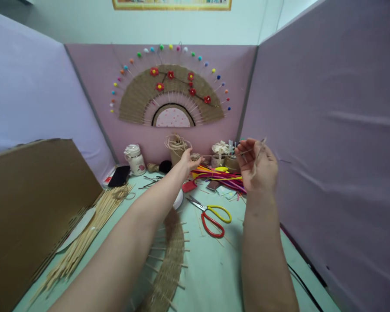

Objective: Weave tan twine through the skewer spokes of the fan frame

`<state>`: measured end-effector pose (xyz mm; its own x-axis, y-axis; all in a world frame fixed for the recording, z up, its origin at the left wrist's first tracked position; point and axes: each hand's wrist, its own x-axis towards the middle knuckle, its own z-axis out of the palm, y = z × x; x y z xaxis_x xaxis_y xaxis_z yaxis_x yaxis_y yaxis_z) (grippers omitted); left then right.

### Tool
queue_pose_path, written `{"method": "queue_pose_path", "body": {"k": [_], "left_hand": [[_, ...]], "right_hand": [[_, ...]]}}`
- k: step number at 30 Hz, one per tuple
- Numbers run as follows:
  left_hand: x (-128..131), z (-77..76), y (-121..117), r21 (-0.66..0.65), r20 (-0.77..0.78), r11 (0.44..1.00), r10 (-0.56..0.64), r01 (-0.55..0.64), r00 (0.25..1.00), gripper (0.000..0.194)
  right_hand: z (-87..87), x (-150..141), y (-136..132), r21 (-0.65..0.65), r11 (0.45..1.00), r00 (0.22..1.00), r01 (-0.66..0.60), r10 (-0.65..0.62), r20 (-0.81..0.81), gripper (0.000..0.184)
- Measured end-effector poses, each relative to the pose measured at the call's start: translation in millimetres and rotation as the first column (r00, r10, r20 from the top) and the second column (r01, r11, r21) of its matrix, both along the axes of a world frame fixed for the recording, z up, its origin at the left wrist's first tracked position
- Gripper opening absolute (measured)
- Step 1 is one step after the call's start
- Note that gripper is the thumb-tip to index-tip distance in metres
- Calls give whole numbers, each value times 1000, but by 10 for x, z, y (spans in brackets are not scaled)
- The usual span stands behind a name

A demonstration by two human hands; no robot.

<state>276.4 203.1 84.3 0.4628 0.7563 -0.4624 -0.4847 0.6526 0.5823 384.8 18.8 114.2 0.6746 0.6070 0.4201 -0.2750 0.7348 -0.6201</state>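
My left hand [194, 161] reaches forward beside a roll of twine [177, 150], palm turned up, thumb and fingers apart. A thin strand of twine [219, 155] runs from near its fingers across to my right hand [261, 167]. That hand is raised at the right, fingers curled around the twine, with a loose end hanging over the palm. Beneath my left forearm lies a half-round woven fan piece [173, 251], sticks poking out along its edge; the forearm hides part of it. Scissors [210, 215] with one red and one yellow handle lie partly open between my arms.
Bundled thin sticks [84, 234] lie left, beside a cardboard sheet [42, 203]. Behind stand a white jar [135, 160] and a black phone-like slab [119, 176]. Colourful pipe cleaners [221, 177] lie at the back right. A decorated fan [133, 102] hangs on the back panel.
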Motion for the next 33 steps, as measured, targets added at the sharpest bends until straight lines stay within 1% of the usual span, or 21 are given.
{"method": "queue_pose_path", "body": {"k": [2, 5, 7, 10, 12, 14, 15, 16, 17, 18, 19, 20, 21, 22, 23, 25, 27, 28, 30, 32, 33], "left_hand": [[101, -18, 102, 55, 9, 998, 25, -25, 1000, 49], [139, 10, 186, 140, 29, 990, 31, -34, 999, 48], [105, 96, 205, 197, 33, 980, 16, -23, 999, 45], [-1, 307, 163, 304, 11, 953, -6, 2, 1000, 33], [-93, 445, 67, 357, -51, 932, -56, 70, 997, 26], [-199, 540, -98, 351, -168, 915, -149, 201, 974, 24], [-255, 566, -206, 335, -236, 908, -179, 253, 955, 24], [-312, 579, -328, 315, -325, 893, -217, 322, 921, 25], [-370, 581, -462, 325, -493, 839, -245, 437, 835, 24], [-427, 573, -603, 348, -619, 780, -226, 520, 752, 22], [-480, 559, -746, 395, -671, 727, -188, 561, 717, 19], [-529, 539, -886, 444, -667, 676, -189, 588, 721, 17], [-574, 514, -1017, 472, -635, 662, -203, 582, 745, 15], [-615, 485, -1134, 478, -577, 669, -250, 569, 778, 19], [-651, 453, -1235, 460, -516, 692, -301, 556, 802, 25], [-721, 381, -1376, 414, -432, 732, -366, 542, 824, 31], [-796, 312, -1440, 406, -424, 745, -359, 529, 831, 22], [-838, 283, -1448, 425, -424, 739, -347, 522, 837, 13], [-936, 238, -1430, 440, -442, 729, -333, 525, 833, 6], [-1048, 205, -1379, 451, -497, 712, -300, 538, 814, 7], [-1106, 189, -1346, 459, -533, 704, -270, 542, 802, 8]], "right_hand": [[-18, 39, 25, 6, 999, 999, 33, -34, 20, 14], [-27, 62, 26, 15, 997, 995, 76, -77, 71, 16], [-8, 42, -12, 11, 997, 990, 80, -81, 114, 16], [58, -34, -122, 7, 998, 980, 59, -59, 192, 17], [101, -90, -204, 23, 998, 976, 63, -66, 206, 18], [117, -128, -255, 18, 993, 964, 113, -114, 240, 19], [108, -137, -261, -5, 987, 944, 158, -149, 294, 21], [87, -140, -251, -41, 977, 907, 211, -180, 380, 22], [56, -137, -227, -82, 960, 850, 268, -195, 490, 23], [17, -131, -193, -120, 939, 772, 323, -188, 607, 24], [-25, -127, -152, -153, 918, 684, 367, -155, 713, 25], [-66, -126, -109, -176, 897, 597, 406, -114, 794, 25], [-102, -132, -71, -192, 878, 513, 439, -70, 855, 26], [-130, -146, -39, -201, 861, 439, 467, -28, 898, 26], [-148, -167, -16, -204, 848, 377, 489, 6, 926, 27], [-154, -222, 5, -212, 832, 297, 513, 60, 953, 27], [-139, -273, 8, -226, 821, 265, 524, 95, 960, 28], [-130, -289, 9, -234, 815, 258, 530, 108, 960, 29], [-120, -298, 13, -245, 795, 239, 554, 129, 962, 29], [-123, -278, 15, -263, 752, 210, 604, 169, 963, 29], [-129, -262, 13, -276, 717, 196, 640, 194, 961, 29]]}}
